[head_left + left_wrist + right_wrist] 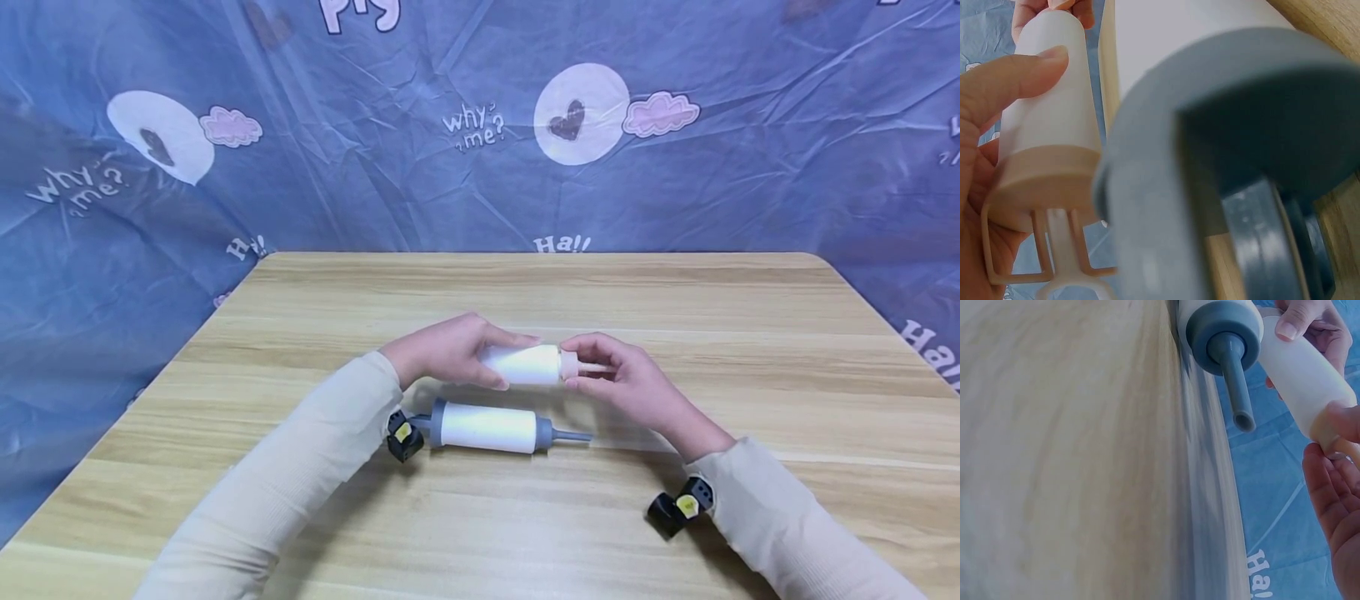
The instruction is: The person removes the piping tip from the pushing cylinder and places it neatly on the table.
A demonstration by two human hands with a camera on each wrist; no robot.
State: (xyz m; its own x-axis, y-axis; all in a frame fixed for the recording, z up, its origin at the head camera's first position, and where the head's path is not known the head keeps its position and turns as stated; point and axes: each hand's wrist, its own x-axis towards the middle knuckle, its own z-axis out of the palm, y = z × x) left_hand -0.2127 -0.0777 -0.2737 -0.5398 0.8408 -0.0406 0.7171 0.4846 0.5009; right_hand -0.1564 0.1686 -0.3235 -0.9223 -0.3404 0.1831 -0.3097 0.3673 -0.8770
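A white balloon hand pump (525, 365) with pale pinkish-beige ends is held lengthwise over the table. My left hand (456, 350) grips its barrel, the thumb lying along the white side. At the other end, my right hand (633, 382) pinches the beige nozzle cap (570, 365) between thumb and fingers, with the thin nozzle passing under the palm. The left wrist view shows the beige handle (1047, 250) with its loop-shaped frame below the left palm. Closer to me, a second balloon pump (487, 427), white with grey ends, lies on the table, its nozzle pointing right.
The wooden table (570, 300) carries both hands' work. A blue printed cloth (420, 192) hangs behind and beside it. Black wrist cameras (405, 437) sit on both cuffs, the left one right by the grey pump's handle.
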